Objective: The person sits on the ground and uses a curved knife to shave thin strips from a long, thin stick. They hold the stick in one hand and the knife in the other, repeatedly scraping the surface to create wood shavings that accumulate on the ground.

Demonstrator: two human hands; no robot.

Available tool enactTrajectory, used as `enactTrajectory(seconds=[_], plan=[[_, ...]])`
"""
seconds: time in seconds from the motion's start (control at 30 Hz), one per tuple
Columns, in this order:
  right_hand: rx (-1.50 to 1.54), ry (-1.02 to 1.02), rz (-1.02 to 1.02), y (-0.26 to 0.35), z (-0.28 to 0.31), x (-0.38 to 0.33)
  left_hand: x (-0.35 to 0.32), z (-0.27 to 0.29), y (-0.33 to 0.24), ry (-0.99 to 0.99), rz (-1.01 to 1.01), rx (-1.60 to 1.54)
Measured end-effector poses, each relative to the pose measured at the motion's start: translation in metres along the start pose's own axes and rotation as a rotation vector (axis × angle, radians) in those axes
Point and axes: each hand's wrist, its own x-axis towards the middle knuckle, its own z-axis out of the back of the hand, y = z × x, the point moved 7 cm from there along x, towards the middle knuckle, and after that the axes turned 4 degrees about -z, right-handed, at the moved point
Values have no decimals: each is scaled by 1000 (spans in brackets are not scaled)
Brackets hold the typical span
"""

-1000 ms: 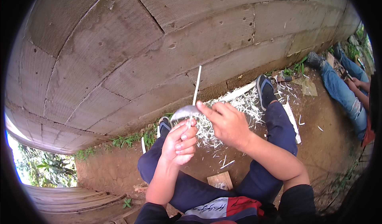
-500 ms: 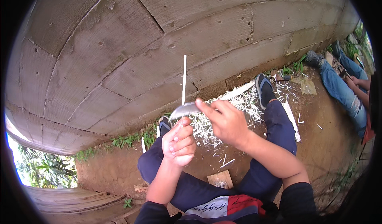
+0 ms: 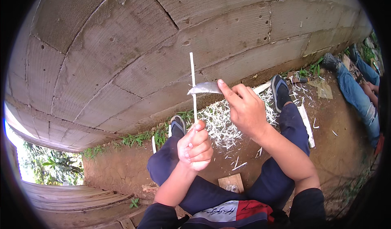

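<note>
My left hand (image 3: 195, 147) is closed round the lower end of a thin, pale wooden stick (image 3: 193, 68), which stands upright above the fist. In my right hand (image 3: 248, 111) is a knife with a curved grey blade (image 3: 206, 88); its handle is hidden in the fingers. The index finger lies stretched along the back of the blade. The blade crosses the stick around mid-length, its tip reaching just past the stick's left side. Below the hands, a heap of pale wood shavings (image 3: 220, 127) covers the ground between my feet.
A block wall (image 3: 142, 66) rises just beyond my feet. Pale wood strips (image 3: 306, 127) lie by my right leg, and a small wooden block (image 3: 231, 182) sits between my thighs. Another person in jeans (image 3: 356, 88) sits at the far right.
The knife blade has moved up the stick, away from my left fist. My right hand has risen with it, and the view has shifted slightly.
</note>
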Motion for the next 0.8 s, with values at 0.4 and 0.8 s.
enactTrajectory(seconds=[0.4, 0.8], plan=[[65, 85, 164, 5, 1, -9, 0, 17, -1, -147, -49, 201], [-3, 64, 83, -3, 17, 6, 1, 21, 3, -199, -35, 341]])
